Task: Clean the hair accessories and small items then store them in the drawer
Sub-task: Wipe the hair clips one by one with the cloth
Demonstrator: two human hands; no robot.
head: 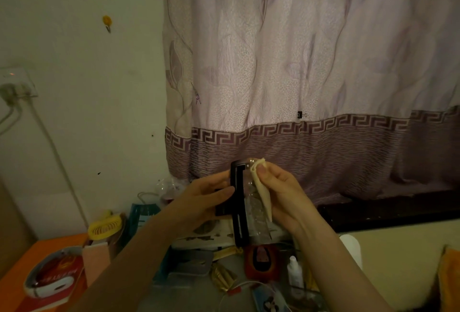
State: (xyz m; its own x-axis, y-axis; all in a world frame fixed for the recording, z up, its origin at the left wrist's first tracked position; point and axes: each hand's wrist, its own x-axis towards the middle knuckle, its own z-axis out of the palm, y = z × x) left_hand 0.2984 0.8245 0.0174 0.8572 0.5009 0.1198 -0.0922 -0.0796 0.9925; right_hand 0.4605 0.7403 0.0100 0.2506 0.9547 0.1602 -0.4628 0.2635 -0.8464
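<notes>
Held upright in front of the curtain (298, 62), above the cluttered bench (154, 294): a large hair clip (237, 202), black along its left edge, clear and glittery on its right half. Left hand (201, 202) gripping the black side, fingers (224, 190) curled round the clip's edge from the left. Right hand (281, 194) pinching a small cream cloth (263, 194) against the clear side of the clip, thumb pressed on the cloth near the clip's top, the remaining fingers folded behind it. Cloth hanging in a narrow strip down the clip's right edge, touching it.

Below, on the bench: a yellow mini fan (105, 229) at the left, a red and white round object (52, 276) on an orange surface, a small white bottle (295, 274) upright beside a reddish, dark-centred item (261, 262), possibly a pouch, the dim light leaving it unclear. Gold foil wrappers (222, 276) near the middle. Wall socket (17, 82) with plugged cables at the upper left, yellow hook (107, 22) on the wall, black binder clip (300, 114) fastened to the curtain.
</notes>
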